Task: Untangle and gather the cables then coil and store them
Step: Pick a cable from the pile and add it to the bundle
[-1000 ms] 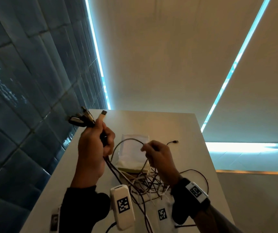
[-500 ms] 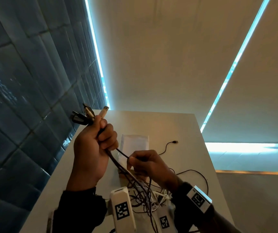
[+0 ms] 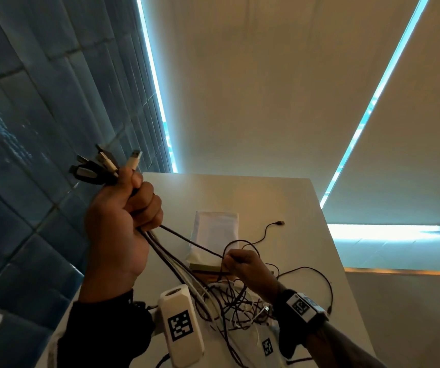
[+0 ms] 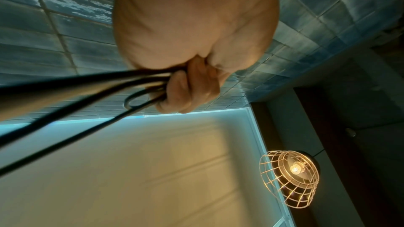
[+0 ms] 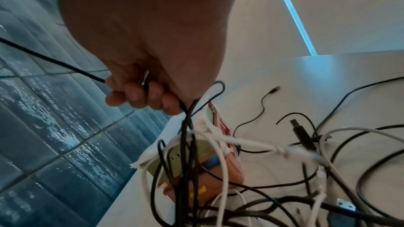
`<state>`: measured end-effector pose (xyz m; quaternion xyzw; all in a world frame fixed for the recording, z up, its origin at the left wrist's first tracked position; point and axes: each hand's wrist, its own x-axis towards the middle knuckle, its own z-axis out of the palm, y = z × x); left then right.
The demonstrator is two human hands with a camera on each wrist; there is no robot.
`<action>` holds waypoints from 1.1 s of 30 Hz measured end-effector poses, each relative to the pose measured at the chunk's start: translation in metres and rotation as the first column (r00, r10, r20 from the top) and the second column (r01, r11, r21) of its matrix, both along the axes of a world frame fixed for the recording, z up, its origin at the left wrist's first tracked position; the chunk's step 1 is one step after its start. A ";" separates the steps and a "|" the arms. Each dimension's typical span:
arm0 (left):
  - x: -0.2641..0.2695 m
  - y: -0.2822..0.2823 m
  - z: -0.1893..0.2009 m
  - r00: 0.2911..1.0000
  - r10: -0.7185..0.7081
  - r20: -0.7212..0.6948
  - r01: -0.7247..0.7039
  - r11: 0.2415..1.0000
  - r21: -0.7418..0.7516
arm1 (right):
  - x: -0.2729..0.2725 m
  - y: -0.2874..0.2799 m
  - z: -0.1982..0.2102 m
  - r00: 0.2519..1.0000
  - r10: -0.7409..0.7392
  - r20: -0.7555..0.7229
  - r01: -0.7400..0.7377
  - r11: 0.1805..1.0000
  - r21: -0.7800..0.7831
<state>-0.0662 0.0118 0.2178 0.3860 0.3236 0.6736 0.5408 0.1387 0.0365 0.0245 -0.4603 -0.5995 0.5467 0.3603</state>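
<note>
My left hand (image 3: 126, 208) is raised above the white table (image 3: 280, 197) and grips a bundle of black and white cables, whose plug ends (image 3: 102, 166) fan out above the fist. In the left wrist view the left hand (image 4: 188, 85) has its fingers curled round dark cables (image 4: 87, 92). My right hand (image 3: 242, 264) is lower and pinches one black cable (image 3: 187, 240) stretched taut from the left fist. In the right wrist view the right hand (image 5: 144, 92) holds that black cable (image 5: 54, 61) above the tangle of cables (image 5: 273, 161). The tangle (image 3: 242, 301) lies on the table.
A white pouch (image 3: 216, 229) lies on a small box (image 5: 203, 175) at mid-table. One loose black cable end (image 3: 278, 223) lies beyond it. A blue tiled wall (image 3: 27, 128) runs along the left edge. White tagged camera units (image 3: 180, 325) sit on my wrists.
My left hand rose with the bundle. My right hand let the loop go, came toward me, took one black cable below the left fist and drew it down-right until it was taut.
</note>
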 end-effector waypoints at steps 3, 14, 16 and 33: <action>-0.002 -0.001 0.004 0.999 0.020 -0.024 -0.020 1.000 0.000 | -0.001 0.004 -0.003 0.995 -0.049 0.085 0.049 0.999 -0.004; 0.015 0.012 -0.031 0.974 0.104 -0.203 -0.153 0.959 -0.239 | -0.018 0.006 0.089 0.933 -0.188 -0.306 0.194 0.981 -0.010; 0.020 0.011 -0.032 0.969 0.094 -0.229 -0.154 0.954 -0.259 | -0.022 0.005 0.100 0.904 -0.175 -0.390 0.188 0.982 -0.004; 0.020 0.010 -0.027 0.989 -0.052 0.140 0.084 0.967 -0.239 | -0.017 -0.013 0.077 0.940 0.224 -0.259 -0.215 0.975 0.062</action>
